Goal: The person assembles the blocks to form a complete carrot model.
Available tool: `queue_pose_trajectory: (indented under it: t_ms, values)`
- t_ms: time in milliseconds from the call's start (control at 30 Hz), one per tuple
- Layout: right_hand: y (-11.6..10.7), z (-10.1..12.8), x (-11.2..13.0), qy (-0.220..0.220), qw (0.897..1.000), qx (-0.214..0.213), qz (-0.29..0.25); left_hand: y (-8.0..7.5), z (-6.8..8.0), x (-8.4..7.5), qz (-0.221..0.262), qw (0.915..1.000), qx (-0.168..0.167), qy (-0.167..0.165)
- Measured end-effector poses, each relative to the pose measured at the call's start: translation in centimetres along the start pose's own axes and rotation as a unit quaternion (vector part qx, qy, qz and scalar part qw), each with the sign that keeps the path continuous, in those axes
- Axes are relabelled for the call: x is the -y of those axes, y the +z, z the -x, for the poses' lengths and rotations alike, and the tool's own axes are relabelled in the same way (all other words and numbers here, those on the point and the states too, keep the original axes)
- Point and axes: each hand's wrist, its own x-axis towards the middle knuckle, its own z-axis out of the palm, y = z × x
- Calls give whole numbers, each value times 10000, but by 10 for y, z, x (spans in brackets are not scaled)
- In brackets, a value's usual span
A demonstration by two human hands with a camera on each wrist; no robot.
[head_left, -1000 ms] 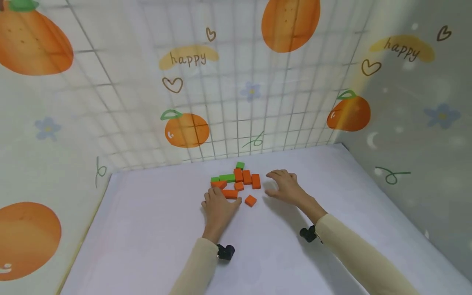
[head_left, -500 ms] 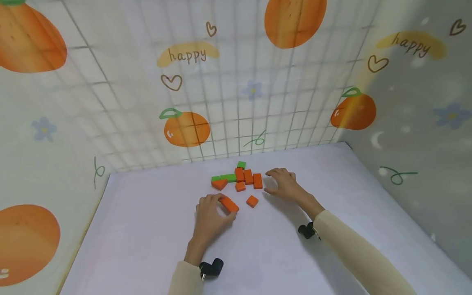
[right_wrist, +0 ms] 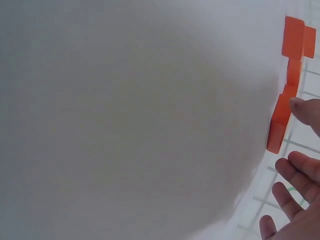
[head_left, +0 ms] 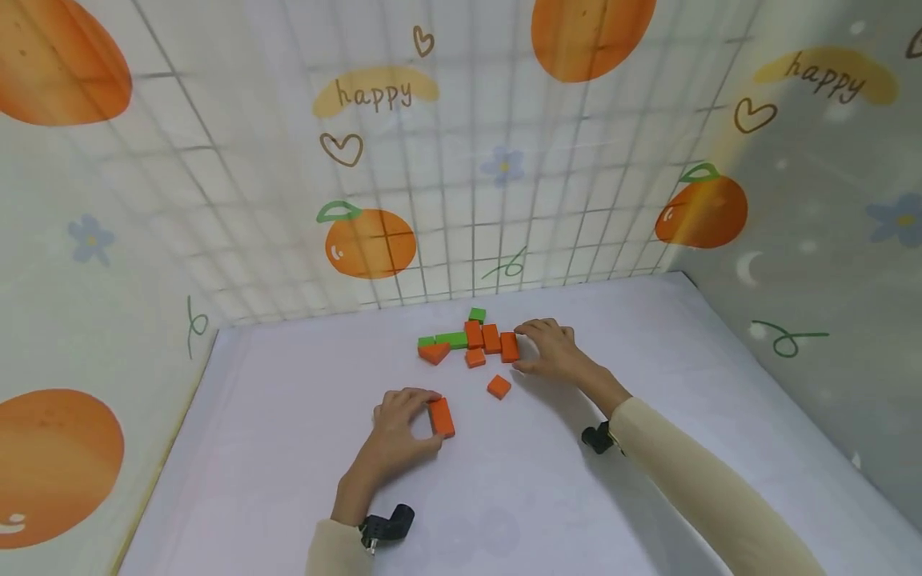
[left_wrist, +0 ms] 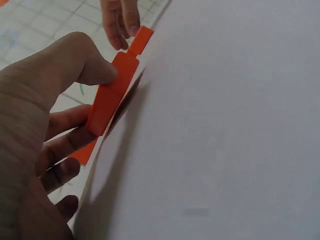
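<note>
My left hand [head_left: 394, 432] pinches an orange rectangular block [head_left: 442, 418] between thumb and fingers, in front of the other blocks. In the left wrist view the thumb lies on this block [left_wrist: 112, 95], its shadow beside it on the table. My right hand [head_left: 555, 352] is at the right end of the block group, thumb and fingers spread around the near side of an orange block [head_left: 509, 347]. In the right wrist view the thumb tip overlaps an orange block [right_wrist: 280, 117], while the other fingers stay apart from it.
Two upright orange blocks [head_left: 491, 338], a long green block [head_left: 451, 341] and an orange triangular block [head_left: 434, 353] sit together. A green square [head_left: 478, 314] stands behind; small orange squares [head_left: 499, 387] lie in front. A patterned curtain [head_left: 432, 176] borders the white table [head_left: 288, 448].
The left hand has taken hold of the orange rectangular block, drawn it from the group toward the person and turned it. The right hand has come closer to the rightmost orange block.
</note>
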Motion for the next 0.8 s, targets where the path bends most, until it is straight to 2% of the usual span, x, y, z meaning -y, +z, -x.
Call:
queue_pose_trajectory:
  t_ms: [200,467,667,800]
  values:
    - [-3,-8,4,-21,9996,212,169,-3,3,8,276,9995,60,141]
    - [-5,-16,3,-50,9992,386,129,-3,3,10,379,9990,-12,220]
    - [-8,-12,-1,-54,9996,24,261,-3,4,10,467,9986,-60,221]
    - [-12,-1,1,-244,9995,-201,78,-2,6,13,451,9987,-71,203]
